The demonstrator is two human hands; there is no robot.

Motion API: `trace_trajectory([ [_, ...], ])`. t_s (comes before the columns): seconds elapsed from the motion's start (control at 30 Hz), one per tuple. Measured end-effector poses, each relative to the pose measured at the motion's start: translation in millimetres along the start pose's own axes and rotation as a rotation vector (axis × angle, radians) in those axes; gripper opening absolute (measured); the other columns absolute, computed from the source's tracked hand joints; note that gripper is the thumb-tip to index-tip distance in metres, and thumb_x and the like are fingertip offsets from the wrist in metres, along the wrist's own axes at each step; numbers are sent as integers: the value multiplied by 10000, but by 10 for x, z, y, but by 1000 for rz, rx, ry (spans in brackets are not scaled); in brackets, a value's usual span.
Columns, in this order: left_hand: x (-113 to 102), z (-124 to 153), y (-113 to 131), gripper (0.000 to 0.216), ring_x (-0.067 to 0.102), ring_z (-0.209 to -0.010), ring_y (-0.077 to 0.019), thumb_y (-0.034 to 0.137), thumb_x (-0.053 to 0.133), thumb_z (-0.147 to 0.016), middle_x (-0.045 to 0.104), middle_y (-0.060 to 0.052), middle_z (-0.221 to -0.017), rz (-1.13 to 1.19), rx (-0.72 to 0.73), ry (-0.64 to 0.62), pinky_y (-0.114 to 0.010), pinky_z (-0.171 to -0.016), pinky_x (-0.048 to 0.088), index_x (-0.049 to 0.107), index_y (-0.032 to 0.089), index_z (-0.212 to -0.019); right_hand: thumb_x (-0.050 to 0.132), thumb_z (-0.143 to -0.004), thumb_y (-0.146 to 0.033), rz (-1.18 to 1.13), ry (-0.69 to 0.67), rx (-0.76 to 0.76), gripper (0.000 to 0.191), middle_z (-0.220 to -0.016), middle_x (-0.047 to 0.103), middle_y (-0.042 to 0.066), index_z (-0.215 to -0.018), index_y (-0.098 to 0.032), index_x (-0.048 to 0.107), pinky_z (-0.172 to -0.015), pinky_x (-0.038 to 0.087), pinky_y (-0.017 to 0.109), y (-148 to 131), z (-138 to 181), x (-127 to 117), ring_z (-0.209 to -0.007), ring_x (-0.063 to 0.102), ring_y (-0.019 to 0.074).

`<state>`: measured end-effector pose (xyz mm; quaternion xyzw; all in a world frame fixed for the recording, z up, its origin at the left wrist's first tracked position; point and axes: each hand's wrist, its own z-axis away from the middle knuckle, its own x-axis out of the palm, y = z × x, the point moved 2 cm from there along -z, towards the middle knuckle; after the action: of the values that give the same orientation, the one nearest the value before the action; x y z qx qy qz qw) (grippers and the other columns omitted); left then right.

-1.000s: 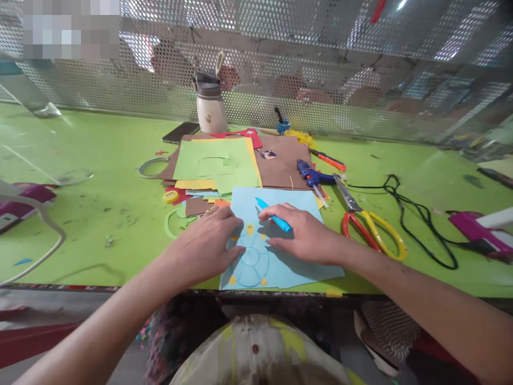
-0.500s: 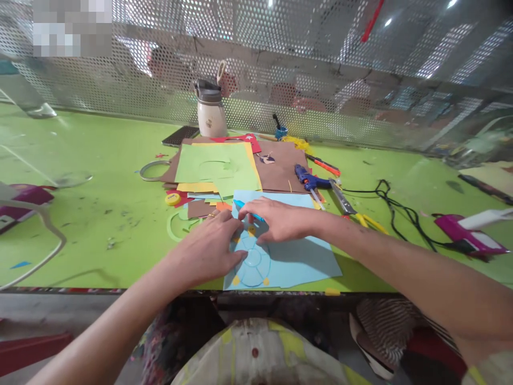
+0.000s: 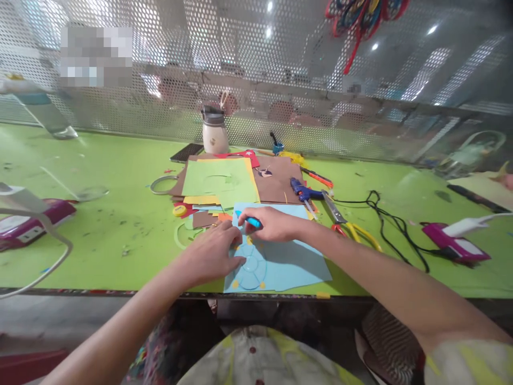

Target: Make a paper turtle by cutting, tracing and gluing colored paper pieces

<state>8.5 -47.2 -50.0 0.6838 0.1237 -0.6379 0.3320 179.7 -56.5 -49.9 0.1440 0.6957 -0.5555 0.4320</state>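
Though half-hidden, pen [image 3: 251, 221] in right hand [image 3: 277, 225]

1. Most of the pen [image 3: 252, 221] was hidden inside the right hand [image 3: 274, 225]; only its blue end was seen.
2. The circle [image 3: 253, 268] on the blue sheet [image 3: 296, 262] was partly covered by the left hand [image 3: 208, 255].
3. The scissors [image 3: 333, 207] were partly hidden behind the right forearm.
4. A patch [image 3: 96, 56] on the mesh was pixelated.
5. The ornament [image 3: 363, 16] was cut off by the top edge.
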Motion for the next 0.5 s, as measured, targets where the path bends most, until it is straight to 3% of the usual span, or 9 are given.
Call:
trace_trajectory([
  [0.27, 32, 42, 8, 255, 546, -977, -305, 317, 597, -741, 578, -100, -984, 39, 19, 58, -422, -820, 437, 601, 185, -959, 585, -609, -8, 110, -106, -19, 411, -792, 624, 17, -990, -154, 636, -589, 375, 228, -86, -78, -32, -692, 523, 158],
  [0.5, 32, 64, 22, 312, 560, -997, -306, 340, 576, -751, 588, -100, -1010, 179, -12, 113, -435, -850, 435, 617, 181, -1017, 548, -617, 15, -17, -100, -52, 378, -698, 547, -41, -938, -152, 656, -590, 359, 214, 13, -109, -31, -625, 458, 112],
])
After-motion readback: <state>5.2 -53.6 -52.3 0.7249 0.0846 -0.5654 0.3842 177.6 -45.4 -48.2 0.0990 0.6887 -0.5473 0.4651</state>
